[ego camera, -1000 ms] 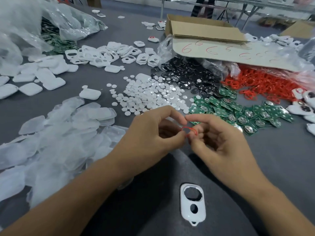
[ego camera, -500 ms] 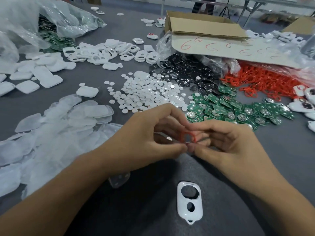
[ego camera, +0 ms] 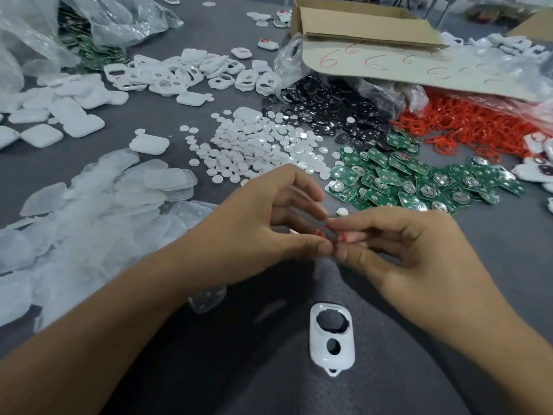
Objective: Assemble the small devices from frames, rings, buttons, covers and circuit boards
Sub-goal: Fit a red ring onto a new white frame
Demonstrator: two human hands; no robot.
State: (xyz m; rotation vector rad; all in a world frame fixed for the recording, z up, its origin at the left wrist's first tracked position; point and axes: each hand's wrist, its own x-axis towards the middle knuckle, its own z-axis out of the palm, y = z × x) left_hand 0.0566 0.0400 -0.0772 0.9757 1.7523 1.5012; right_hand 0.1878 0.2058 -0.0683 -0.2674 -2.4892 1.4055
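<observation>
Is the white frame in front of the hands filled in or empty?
Empty. The white frame lies flat on the table, and dark table shows through both its holes.

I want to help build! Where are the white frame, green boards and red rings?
white frame (ego camera: 331,336), head view, bar between its two holes.
green boards (ego camera: 419,181), head view, middle of pile.
red rings (ego camera: 466,121), head view, middle of heap.

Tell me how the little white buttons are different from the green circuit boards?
The white buttons are round and plain white; the green circuit boards are squarish, with shiny silver metal parts on them. Each button looks smaller than a board. The buttons' heap lies left of the boards' heap. Both are loose heaps on the grey table.
</observation>
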